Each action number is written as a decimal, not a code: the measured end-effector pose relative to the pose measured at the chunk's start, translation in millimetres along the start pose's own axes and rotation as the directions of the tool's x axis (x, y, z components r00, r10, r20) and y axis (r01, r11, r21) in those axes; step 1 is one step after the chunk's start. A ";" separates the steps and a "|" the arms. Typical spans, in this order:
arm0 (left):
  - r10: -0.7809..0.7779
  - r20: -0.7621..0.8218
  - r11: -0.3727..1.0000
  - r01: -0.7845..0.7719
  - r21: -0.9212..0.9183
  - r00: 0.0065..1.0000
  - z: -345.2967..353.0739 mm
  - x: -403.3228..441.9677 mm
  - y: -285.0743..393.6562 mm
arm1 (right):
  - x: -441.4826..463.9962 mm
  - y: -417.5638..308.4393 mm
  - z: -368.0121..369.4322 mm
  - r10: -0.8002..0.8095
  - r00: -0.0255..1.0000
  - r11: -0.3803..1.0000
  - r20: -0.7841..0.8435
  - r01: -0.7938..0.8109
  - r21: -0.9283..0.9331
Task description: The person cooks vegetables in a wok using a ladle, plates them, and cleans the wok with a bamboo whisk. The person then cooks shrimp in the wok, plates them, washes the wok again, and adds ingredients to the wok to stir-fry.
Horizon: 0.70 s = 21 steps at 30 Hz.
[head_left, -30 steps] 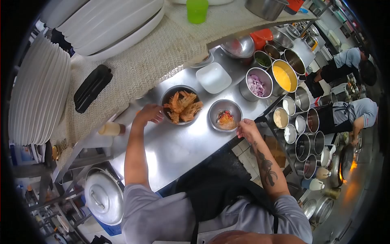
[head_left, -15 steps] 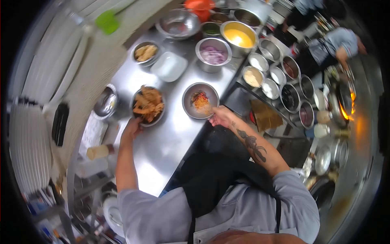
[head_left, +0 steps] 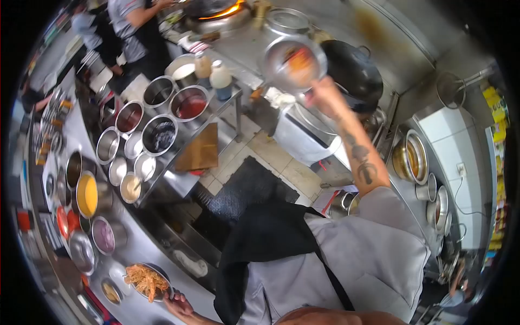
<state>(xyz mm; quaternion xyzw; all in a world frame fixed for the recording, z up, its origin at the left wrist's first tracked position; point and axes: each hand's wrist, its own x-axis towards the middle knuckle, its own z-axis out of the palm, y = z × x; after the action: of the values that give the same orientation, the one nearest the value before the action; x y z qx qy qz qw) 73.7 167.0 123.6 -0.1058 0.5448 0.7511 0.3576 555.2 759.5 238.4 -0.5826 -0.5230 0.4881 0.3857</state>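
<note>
My right hand [head_left: 325, 93] is stretched out over the stove side, its fingers closed on the rim of a metal bowl [head_left: 269, 62]. Motion blurs this bowl, with orange and red food visible inside. At the lower left my left hand [head_left: 181, 306] grips the edge of another metal bowl [head_left: 169, 281], above or on the steel counter; which of these I cannot tell. Fried prawns [head_left: 146, 281] are heaped in that bowl. Right of the raised bowl sits a large black wok [head_left: 353, 76].
Pots of red sauce [head_left: 189, 108], dark sauce [head_left: 158, 135] and yellow liquid [head_left: 88, 195] stand left. A bottle [head_left: 221, 76] is beside them. Flames [head_left: 225, 12] burn under another wok at the top. Co-workers [head_left: 132, 32] stand upper left. A black mat [head_left: 252, 187] covers part of the floor.
My view has turned to the right, from the counter toward the stove. My right hand has carried its bowl off the counter to the stove side. The left hand stays at the prawn bowl.
</note>
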 end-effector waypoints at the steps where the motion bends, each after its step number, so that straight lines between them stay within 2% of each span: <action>1: -0.036 0.069 0.999 0.039 -0.037 0.997 21.2 3.5 -8.5 | 12.8 -16.5 -50.7 -0.116 0.987 0.981 -0.113 0.095 -0.172; 2: -0.071 0.137 0.994 0.081 -0.070 0.988 41.7 6.4 -17.2 | 18.3 -23.3 -94.1 -0.329 0.905 0.915 -0.269 0.234 -0.330; 3: -0.104 0.202 0.987 0.126 -0.101 0.974 61.1 7.7 -14.8 | 23.5 -32.1 -122.7 -0.534 0.759 0.803 -0.373 0.317 -0.505; 4: -0.146 0.143 0.988 0.150 -0.023 0.979 90.9 8.5 -19.6 | 37.3 -29.6 -148.5 -0.619 0.685 0.686 -0.384 0.233 -0.689; 6: -0.189 0.149 0.982 0.188 0.022 0.971 144.9 14.3 -43.2 | 70.2 -20.1 -203.0 -0.768 0.553 0.371 -0.322 -0.024 -0.928; 7: -0.208 0.143 0.978 0.203 0.047 0.968 168.7 15.1 -53.6 | 93.4 -9.2 -224.9 -0.616 0.678 0.445 -0.400 -0.119 -0.888; 8: -0.273 0.196 0.960 0.253 0.120 0.942 194.1 17.4 -62.8 | 109.3 1.0 -242.5 -0.647 0.659 0.419 -0.383 -0.112 -0.901; 11: -0.236 0.132 0.962 0.212 0.173 0.963 268.6 10.0 -92.2 | 143.6 6.5 -283.2 -0.706 0.602 0.407 -0.372 -0.084 -0.909; 12: -0.256 0.212 0.957 0.215 0.197 0.943 288.5 9.0 -100.5 | 151.3 3.2 -296.6 -0.719 0.585 0.411 -0.375 -0.077 -0.908; 15: -0.309 0.276 0.942 0.252 0.224 0.910 340.9 13.7 -124.3 | 170.1 -4.2 -332.9 -0.763 0.537 0.401 -0.360 -0.045 -0.915; 18: -0.338 0.285 0.921 0.252 0.298 0.897 393.9 21.2 -139.4 | 163.4 -5.3 -344.2 -0.761 0.542 0.403 -0.358 -0.039 -0.915; 21: -0.354 0.296 0.899 0.235 0.370 0.887 457.5 27.7 -158.7 | 160.2 28.8 -340.4 -0.694 0.579 0.487 -0.429 -0.062 -0.871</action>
<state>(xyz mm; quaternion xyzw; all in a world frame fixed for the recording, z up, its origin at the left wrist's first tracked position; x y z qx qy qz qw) 262.7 611.7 166.3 0.0096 0.5639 0.5937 0.5740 889.1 933.8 261.1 -0.7111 -0.5859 -0.1896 0.3392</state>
